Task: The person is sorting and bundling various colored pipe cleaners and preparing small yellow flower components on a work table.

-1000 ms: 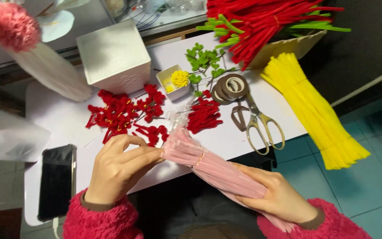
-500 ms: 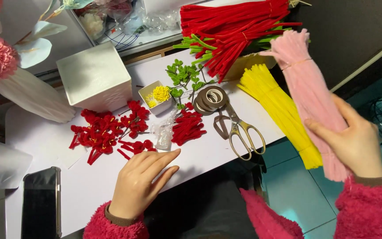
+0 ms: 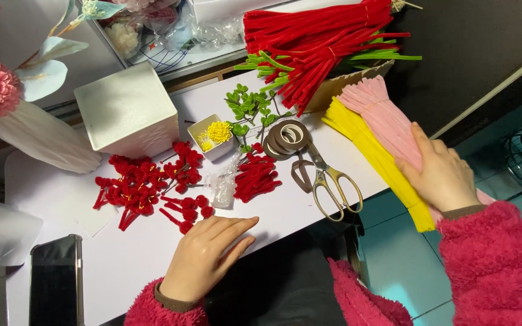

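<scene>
Black phone flat at desk left edge. White box behind a scatter of red chenille pieces. Left hand palm down on desk, fingers together, holding nothing. Scissors beside brown tape rolls. Yellow stem bundle hangs off desk edge; pink stem bundle lies touching it, right hand flat on top, fingers loosely spread, pressing not clamping.

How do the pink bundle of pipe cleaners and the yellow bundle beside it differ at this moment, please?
The pink bundle lies under the right hand; the yellow bundle is mostly uncovered. The pink one sits farther from the scissors than the yellow one. Both are fuzzy stems lying parallel, overhanging the white table.
</scene>
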